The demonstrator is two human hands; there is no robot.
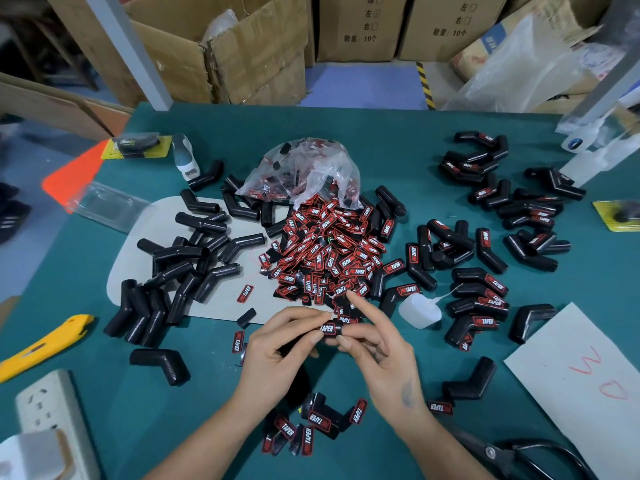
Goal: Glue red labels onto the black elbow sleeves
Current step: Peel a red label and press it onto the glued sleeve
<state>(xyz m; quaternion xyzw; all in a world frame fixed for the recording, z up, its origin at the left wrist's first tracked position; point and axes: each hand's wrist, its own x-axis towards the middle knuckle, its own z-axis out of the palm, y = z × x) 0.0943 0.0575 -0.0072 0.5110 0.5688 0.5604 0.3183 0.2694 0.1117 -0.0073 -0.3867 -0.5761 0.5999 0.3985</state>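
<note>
- Left hand [277, 344] and right hand [375, 344] pinch one red label [329, 328] together, at 6 o'clock of the label heap [322, 251].
- Unlabelled black elbow sleeves [180, 268] lie at 9 o'clock on the bench [398, 147].

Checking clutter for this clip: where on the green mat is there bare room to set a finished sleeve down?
Bare green mat lies behind the plastic bag, toward the cartons. A smaller patch lies between the yellow knife and the lone sleeve. Crowded: the label pile, unlabelled sleeves left, labelled sleeves right, and around both hands, left, right.
</note>
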